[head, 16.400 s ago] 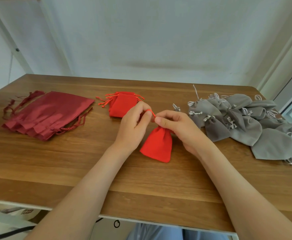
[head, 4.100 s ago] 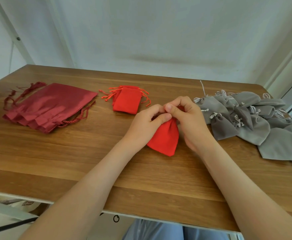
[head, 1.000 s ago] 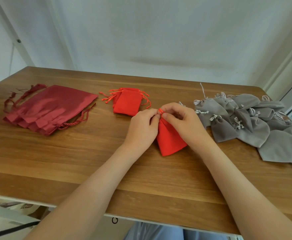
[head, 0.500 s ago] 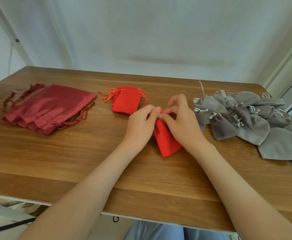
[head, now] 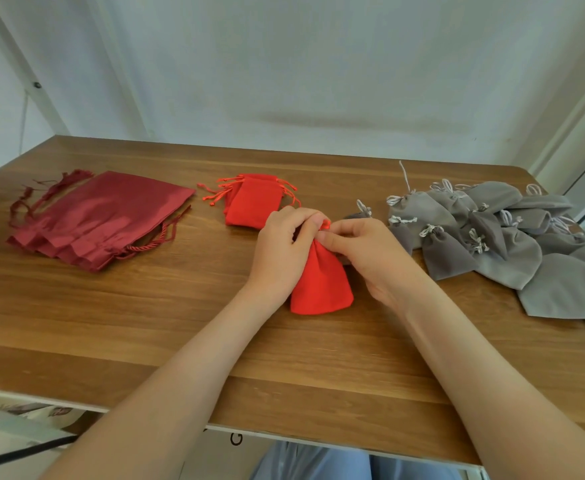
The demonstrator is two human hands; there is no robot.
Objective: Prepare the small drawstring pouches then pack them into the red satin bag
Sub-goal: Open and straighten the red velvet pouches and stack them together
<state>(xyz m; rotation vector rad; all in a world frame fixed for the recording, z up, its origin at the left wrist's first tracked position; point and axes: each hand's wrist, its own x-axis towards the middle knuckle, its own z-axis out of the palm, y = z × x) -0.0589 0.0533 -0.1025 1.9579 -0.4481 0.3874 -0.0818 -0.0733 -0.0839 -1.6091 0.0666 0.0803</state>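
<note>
Whereas the right hand (head: 370,254) had fingers raised a moment ago, it and the left hand (head: 280,251) now pinch the gathered neck of the red pouch (head: 322,285) at mid-table (head: 145,323), so cinching appears nearly done; the red satin bag (head: 100,216), left end, awaits packing.

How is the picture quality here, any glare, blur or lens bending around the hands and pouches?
Head view: soft, even light, with only faint shadows under the left hand and right hand. Head view: a mild sheen on the satin bags, no hard glare. Head view: the wide lens bows the table edges, while both hands and the red pouch look sharp.
</note>
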